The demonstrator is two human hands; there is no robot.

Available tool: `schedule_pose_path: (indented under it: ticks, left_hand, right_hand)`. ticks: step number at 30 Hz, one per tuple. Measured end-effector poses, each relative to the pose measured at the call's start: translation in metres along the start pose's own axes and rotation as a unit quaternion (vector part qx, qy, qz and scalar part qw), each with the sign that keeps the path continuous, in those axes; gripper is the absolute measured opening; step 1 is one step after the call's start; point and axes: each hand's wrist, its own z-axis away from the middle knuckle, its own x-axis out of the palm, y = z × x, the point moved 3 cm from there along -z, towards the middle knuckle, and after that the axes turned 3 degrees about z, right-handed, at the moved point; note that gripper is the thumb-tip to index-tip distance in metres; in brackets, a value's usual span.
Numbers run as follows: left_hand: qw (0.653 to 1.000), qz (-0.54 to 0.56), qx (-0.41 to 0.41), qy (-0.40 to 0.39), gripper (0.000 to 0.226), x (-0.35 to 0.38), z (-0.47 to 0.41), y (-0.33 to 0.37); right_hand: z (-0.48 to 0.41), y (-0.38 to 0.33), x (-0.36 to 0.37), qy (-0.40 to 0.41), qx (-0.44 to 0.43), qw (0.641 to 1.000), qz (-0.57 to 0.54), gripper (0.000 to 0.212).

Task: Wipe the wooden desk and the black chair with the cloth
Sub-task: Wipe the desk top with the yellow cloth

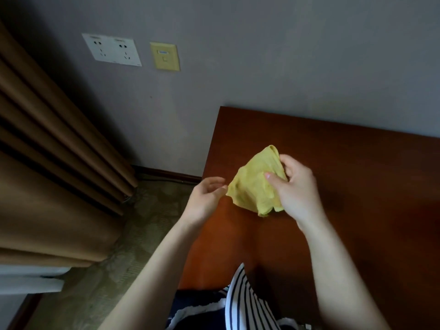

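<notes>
A crumpled yellow cloth (254, 184) hangs in the air just above the left part of the reddish-brown wooden desk (357, 182). My right hand (295, 186) grips the cloth's right side, thumb across the front of it. My left hand (208, 196) is at the desk's left edge, palm up and fingers loosely curled, its fingertips at the cloth's left corner; whether they pinch it is unclear. No black chair is in view.
The desk stands against a grey wall with white sockets (112, 50) and a yellowish wall plate (164, 56). Brown curtains (47, 163) hang at the left over patterned carpet (123, 246). My striped top (247, 303) shows at the desk's near edge.
</notes>
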Motion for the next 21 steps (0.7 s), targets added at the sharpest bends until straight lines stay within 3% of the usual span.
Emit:
schedule_pose_path:
  ticks: [3, 6, 8, 11, 14, 16, 17, 18, 20, 21]
  left_hand:
    - [0.996, 0.02, -0.003, -0.084, 0.027, 0.009, 0.003, 0.004]
    - [0.97, 0.164, -0.036, -0.177, 0.04, 0.023, 0.009, 0.006]
    - [0.941, 0.258, -0.096, -0.195, 0.053, 0.027, 0.011, 0.006]
    - [0.896, 0.341, -0.144, -0.245, 0.065, 0.037, 0.014, 0.0]
    - [0.816, 0.461, -0.159, -0.31, 0.068, 0.052, 0.019, 0.004]
    - [0.797, 0.492, -0.153, -0.317, 0.065, 0.06, 0.018, 0.006]
    - [0.81, 0.479, -0.147, -0.304, 0.061, 0.063, 0.016, 0.003]
    - [0.847, 0.43, -0.143, -0.278, 0.054, 0.064, 0.013, -0.003]
    - [0.939, 0.248, -0.153, -0.182, 0.045, 0.063, 0.007, -0.022]
    - [0.967, 0.161, -0.165, -0.113, 0.043, 0.057, 0.004, -0.033]
  right_hand:
    - [0.004, -0.007, -0.004, -0.058, -0.008, 0.995, -0.077, 0.023]
    - [0.009, -0.016, -0.004, -0.151, -0.017, 0.97, -0.191, 0.027]
    - [0.011, -0.019, -0.004, -0.177, -0.011, 0.958, -0.224, 0.028]
    - [0.014, -0.016, -0.011, -0.174, 0.006, 0.96, -0.22, 0.027]
    - [0.014, -0.012, -0.03, -0.122, 0.011, 0.972, -0.201, 0.027]
    - [0.011, -0.003, -0.041, -0.086, 0.026, 0.976, -0.197, 0.028]
    - [0.008, 0.007, -0.042, -0.072, 0.044, 0.978, -0.19, 0.029]
    - [0.005, 0.019, -0.039, -0.06, 0.071, 0.981, -0.169, 0.029]
    - [0.002, 0.053, -0.022, -0.032, 0.142, 0.986, -0.086, 0.026]
    - [0.004, 0.072, -0.011, -0.014, 0.176, 0.984, -0.029, 0.027]
